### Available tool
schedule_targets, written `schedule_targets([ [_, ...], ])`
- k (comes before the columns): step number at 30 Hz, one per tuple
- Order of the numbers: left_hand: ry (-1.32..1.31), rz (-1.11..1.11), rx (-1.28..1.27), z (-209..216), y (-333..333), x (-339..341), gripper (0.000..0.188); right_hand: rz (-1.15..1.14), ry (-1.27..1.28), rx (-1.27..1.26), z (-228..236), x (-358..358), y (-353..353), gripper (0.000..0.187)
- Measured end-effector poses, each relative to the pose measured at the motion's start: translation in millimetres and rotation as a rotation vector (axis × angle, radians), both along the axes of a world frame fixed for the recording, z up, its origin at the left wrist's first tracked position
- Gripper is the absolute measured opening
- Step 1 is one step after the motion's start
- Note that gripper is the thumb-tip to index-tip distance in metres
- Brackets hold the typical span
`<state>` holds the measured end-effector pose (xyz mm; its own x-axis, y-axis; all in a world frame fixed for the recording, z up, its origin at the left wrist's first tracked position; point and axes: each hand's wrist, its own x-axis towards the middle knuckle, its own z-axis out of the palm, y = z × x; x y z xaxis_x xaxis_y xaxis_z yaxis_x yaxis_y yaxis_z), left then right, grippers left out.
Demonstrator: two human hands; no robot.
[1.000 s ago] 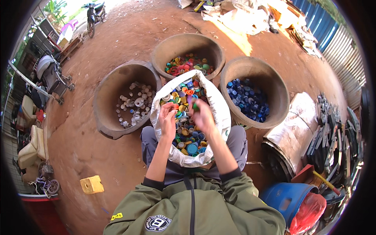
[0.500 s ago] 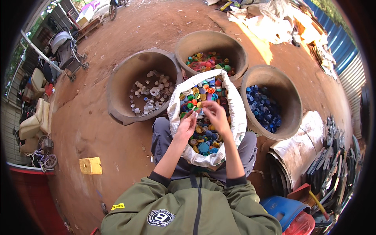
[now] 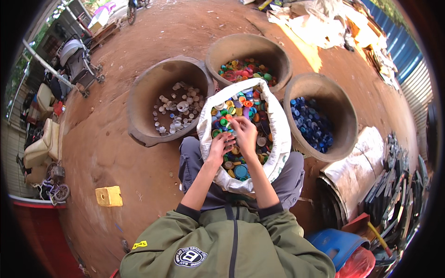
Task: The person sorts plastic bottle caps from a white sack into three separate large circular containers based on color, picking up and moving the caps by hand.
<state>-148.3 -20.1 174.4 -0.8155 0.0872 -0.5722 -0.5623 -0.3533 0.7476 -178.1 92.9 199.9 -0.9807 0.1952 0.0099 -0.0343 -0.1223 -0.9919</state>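
My L hand (image 3: 222,147) & R hand (image 3: 245,135), fingers bent, are close together over mixed plastic caps (image 3: 240,172) in the crinkled white sack (image 3: 278,125); can't tell if either grips one. Beyond, all round, brown & dull-walled: L tub (image 3: 149,90) w/ white caps (image 3: 183,107), far tub (image 3: 232,50) w/ red/green etc. lids (image 3: 245,72), R tub (image 3: 341,113) w/ blue caps (image 3: 309,126).

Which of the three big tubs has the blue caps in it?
The right-hand tub, beside the white sack; the left one holds whitish caps, the middle one mixed colours.

White sack (image 3: 279,139); multicoloured caps (image 3: 262,140); 3 brown tubs (image 3: 144,88); olive jacket (image 3: 259,245); yellow block (image 3: 109,197).
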Motion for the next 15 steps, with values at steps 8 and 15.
schedule_targets([
  [8, 0.345, -0.296, -0.348, -60, -1, -4, 0.031, 0.537, 0.109, -0.035, 26, -46, -66, 0.05],
  [15, 0.573, -0.563, -0.828, -25, 4, -2, 0.033, 0.139, 0.098, 0.68, -48, 16, 68, 0.017],
])
